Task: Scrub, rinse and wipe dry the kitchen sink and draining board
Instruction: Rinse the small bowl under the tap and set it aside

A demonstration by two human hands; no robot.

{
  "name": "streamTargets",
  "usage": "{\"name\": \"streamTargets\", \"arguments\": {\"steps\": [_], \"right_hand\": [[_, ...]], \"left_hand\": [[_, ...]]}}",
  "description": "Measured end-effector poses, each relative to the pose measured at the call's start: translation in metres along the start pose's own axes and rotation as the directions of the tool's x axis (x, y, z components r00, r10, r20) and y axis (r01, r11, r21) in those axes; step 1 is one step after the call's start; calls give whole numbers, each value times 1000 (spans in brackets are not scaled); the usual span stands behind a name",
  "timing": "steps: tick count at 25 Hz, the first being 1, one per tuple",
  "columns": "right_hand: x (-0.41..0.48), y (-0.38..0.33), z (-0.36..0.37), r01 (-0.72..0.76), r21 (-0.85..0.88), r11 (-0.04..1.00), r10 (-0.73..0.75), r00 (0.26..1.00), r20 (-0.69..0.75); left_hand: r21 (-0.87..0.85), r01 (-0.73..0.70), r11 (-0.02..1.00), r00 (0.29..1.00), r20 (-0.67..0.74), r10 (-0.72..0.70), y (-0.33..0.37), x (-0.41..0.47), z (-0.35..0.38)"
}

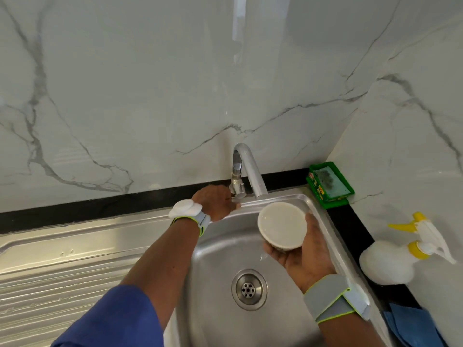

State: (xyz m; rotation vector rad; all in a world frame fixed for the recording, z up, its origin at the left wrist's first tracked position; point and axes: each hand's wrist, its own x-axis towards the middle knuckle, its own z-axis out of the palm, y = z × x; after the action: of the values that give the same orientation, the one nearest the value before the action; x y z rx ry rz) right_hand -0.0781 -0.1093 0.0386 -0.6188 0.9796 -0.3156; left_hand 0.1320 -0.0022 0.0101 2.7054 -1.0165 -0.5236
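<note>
Blue sleeve point(120, 314) on the left arm. Grey, lime-edged left wrist strap point(203, 222) carrying a white disc point(185, 208); matching right wrist strap point(330, 300).

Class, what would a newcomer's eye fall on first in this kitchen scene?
The right hand holds a round white bowl by the curved chrome tap, above the stainless steel sink. The left hand is at the tap's handle. A white spray bottle with yellow trigger sits right of the sink.
</note>
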Motion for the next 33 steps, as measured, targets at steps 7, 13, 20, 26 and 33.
{"name": "streamTargets", "arguments": {"steps": [7,13,20,26,33], "right_hand": [[-34,-69,14,52,-185,981,-31,993,118],[-42,-90,45,123,-331,935,-92,990,108],[-30,-102,72,169,-395,903,-137,985,107],[-14,-118,116,236,-467,852,-195,972,134],[7,-125,154,300,-505,809,-257,954,155]], "left_hand": [[-169,29,985,990,-131,-52,-15,-55,19],[-227,36,973,984,-163,-75,-23,-81,34],[-268,78,960,971,-198,-134,-42,-81,41],[-312,72,947,963,-225,-147,-51,-73,48],[-360,93,928,958,-222,-182,-65,-68,59]]}}
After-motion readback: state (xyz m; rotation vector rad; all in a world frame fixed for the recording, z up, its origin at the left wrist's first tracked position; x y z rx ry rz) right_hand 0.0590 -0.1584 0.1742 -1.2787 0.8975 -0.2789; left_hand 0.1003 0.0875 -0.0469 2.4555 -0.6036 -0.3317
